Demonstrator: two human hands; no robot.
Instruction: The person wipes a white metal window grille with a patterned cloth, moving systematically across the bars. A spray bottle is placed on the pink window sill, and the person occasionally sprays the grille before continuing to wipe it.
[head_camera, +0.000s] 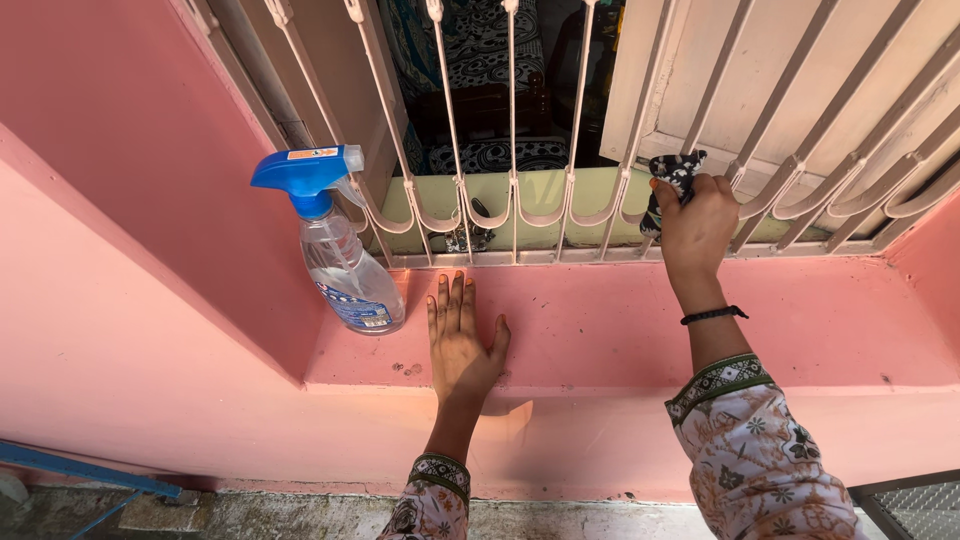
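- Left hand (461, 340): lies flat, palm down, on the pink window ledge (600, 330), fingers straight and close together pointing toward 12 o'clock, thumb spread out toward 3 o'clock. It holds nothing.
- Right hand (697, 228): raised at the window grille (520, 130), at about 2 o'clock from the left hand. Its fingers are curled tight around a black-and-white patterned cloth (676, 172), which sticks out above the knuckles and presses against the lower part of the bars.
- Wristband (714, 315): a thin dark band around the right wrist, just above the patterned sleeve cuff (718, 381).
- Spray bottle (338, 245): clear plastic body with a blue trigger head, standing on the ledge and leaning slightly, at about 10 o'clock from the left hand and near it but not touching. Its nozzle points toward 3 o'clock, close to the grille.
- Window grille: pale painted metal bars running from 12 o'clock down to the ledge, each curving outward near the bottom. A pale shutter panel (720, 70) sits behind the bars on the right-hand side.
- Small dark object (468, 236): lies behind the bars on the pale green inner sill (540, 195), at 12 o'clock from the left hand; its kind cannot be made out.
- Pink wall (120, 200): surrounds the ledge on the left and below.
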